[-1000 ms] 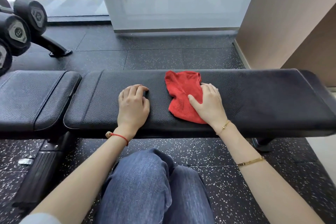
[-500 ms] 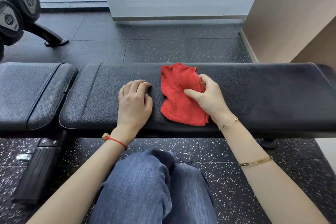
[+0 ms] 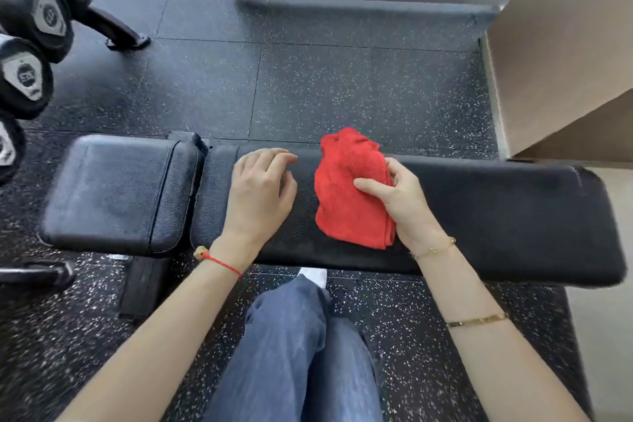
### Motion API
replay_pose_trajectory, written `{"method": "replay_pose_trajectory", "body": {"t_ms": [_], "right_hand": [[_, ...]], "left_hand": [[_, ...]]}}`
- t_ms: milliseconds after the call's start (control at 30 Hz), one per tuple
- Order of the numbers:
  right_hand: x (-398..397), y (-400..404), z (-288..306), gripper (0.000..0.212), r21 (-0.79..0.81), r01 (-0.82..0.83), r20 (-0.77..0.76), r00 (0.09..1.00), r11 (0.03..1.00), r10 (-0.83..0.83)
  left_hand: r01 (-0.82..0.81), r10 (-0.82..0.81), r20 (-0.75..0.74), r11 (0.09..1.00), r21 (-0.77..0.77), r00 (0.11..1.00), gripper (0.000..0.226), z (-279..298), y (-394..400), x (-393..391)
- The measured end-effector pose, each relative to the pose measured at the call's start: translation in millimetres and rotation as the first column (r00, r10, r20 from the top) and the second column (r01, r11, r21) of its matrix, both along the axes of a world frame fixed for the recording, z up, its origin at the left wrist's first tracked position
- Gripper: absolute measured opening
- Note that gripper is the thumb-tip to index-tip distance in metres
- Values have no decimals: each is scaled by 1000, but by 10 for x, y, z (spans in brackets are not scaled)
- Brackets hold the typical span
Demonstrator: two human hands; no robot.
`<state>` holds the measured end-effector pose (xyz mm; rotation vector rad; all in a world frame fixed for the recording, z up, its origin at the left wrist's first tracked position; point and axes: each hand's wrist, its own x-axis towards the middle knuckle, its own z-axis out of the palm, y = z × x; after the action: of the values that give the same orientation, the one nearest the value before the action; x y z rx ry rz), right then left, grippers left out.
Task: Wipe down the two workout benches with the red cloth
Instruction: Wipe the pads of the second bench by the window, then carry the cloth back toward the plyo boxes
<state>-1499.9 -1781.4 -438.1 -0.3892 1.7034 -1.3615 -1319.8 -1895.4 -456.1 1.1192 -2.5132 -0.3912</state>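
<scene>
Black bench (image 3: 496, 216): right hand (image 3: 407, 202) grips red cloth (image 3: 349, 192), left hand (image 3: 257, 195) rests beside

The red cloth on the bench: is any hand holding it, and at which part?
The right hand pinches the red cloth at its right edge, thumb on top. The left hand holds nothing; it rests on the bench.
</scene>
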Motion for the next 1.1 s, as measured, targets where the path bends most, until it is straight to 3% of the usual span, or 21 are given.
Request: {"method": "replay_pose_trajectory", "body": {"t_ms": [333, 533, 767, 1100], "right_hand": [[350, -156, 2294, 31, 40, -55, -22, 998, 998, 56], [629, -275, 3234, 28, 37, -86, 13, 996, 996, 86], [882, -407, 3737, 28, -16, -136, 7, 991, 991, 136], [1103, -500, 3921, 35, -36, -327, 0, 945, 944, 327]], "left_hand": [[-1, 0, 8, 993, 119, 1000, 23, 2230, -20, 459], [-72, 74, -8, 985, 159, 997, 20, 3222, -93, 780], [-141, 150, -39, 974, 179, 988, 22, 3781, -55, 1140], [-341, 350, -45, 931, 131, 936, 23, 4019, 182, 1583]]}}
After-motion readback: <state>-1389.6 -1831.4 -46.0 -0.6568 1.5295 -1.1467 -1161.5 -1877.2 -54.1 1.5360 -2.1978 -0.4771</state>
